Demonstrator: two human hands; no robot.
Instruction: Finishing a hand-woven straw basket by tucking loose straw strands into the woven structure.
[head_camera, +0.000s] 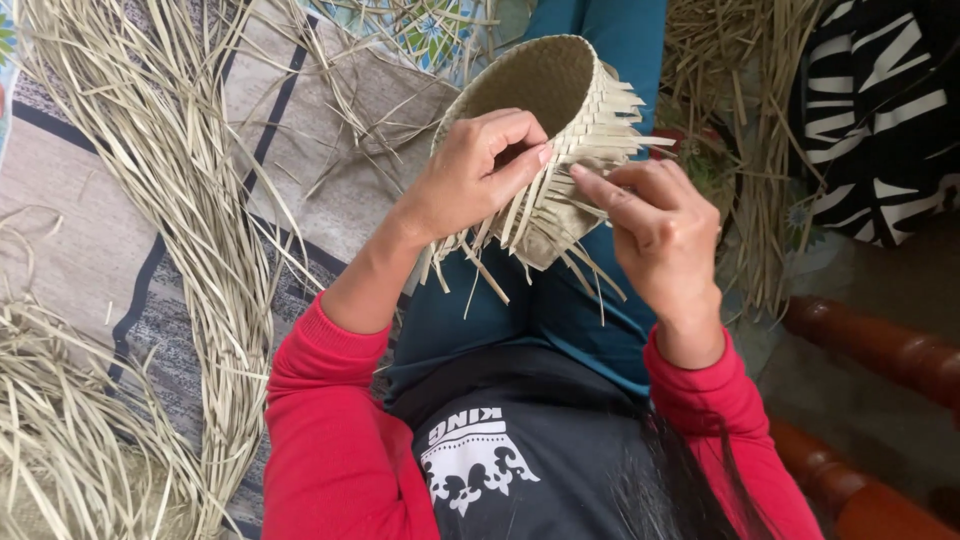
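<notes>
A: Nearest, over the lap?
B: Left hand (478, 172) curled shut, pinching loose strips (520, 215) at the basket (560, 130) rim. Right hand (655, 225) half open, fingers stretched to a strip at the same rim.
A: Done so far?
B: Base and wall woven, by the look. Rim ends loose, untrimmed.
A: Farther off?
B: Raw strips (170, 200) heaped across the mat (70, 230), to its far edge.

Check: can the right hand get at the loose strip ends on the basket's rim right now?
Probably yes. The right hand is right beside the basket, its fingers at the strip ends; nothing lies between.
</notes>
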